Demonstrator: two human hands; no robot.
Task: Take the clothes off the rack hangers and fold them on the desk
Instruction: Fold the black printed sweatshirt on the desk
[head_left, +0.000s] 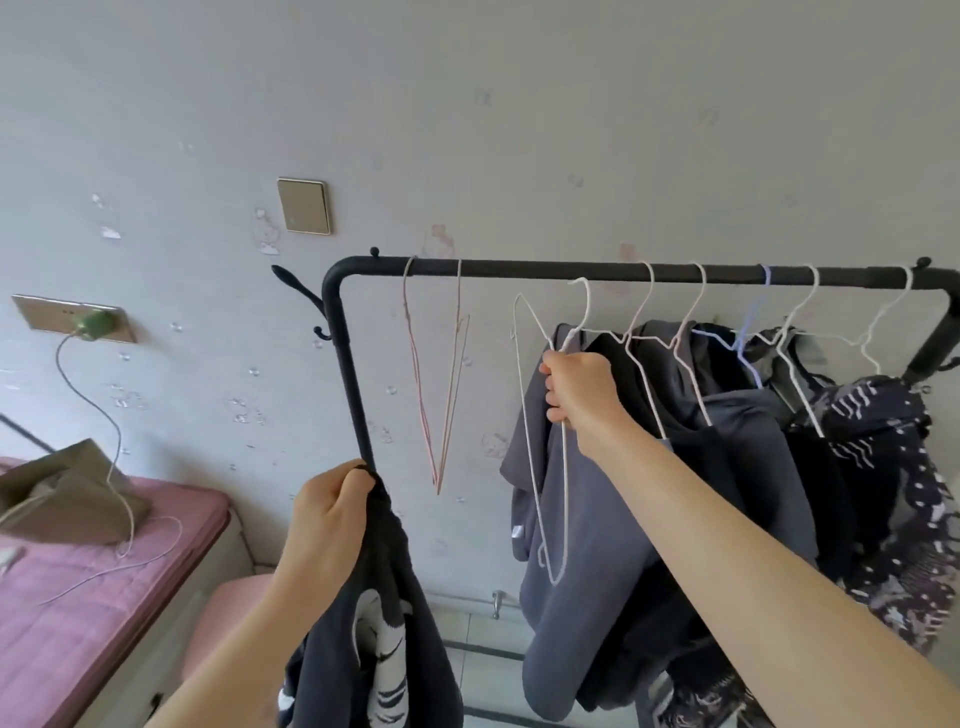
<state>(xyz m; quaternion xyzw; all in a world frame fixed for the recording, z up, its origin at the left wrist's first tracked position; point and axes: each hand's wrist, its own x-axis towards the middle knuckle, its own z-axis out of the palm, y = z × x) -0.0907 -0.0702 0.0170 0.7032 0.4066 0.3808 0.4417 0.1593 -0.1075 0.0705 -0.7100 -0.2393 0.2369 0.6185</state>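
Note:
A black clothes rack (519, 268) stands against the wall. My left hand (324, 519) grips a dark garment with white stripes (384, 639), which hangs down in front of the rack's left post. My right hand (576, 392) holds an empty white wire hanger (535, 447), lifted just below the bar with its hook off it. Two empty pink hangers (439, 395) dangle from the bar on the left. On the right, several hangers carry clothes: a grey sweatshirt (582, 519), dark tops (727, 415) and a patterned navy garment (893, 493).
A bed with a pink cover (78, 613) lies at the lower left, with an olive bag (67, 493) and a white cable on it. A green charger (93, 323) is plugged into a wall socket. A pink stool (228, 623) sits beside the rack's base.

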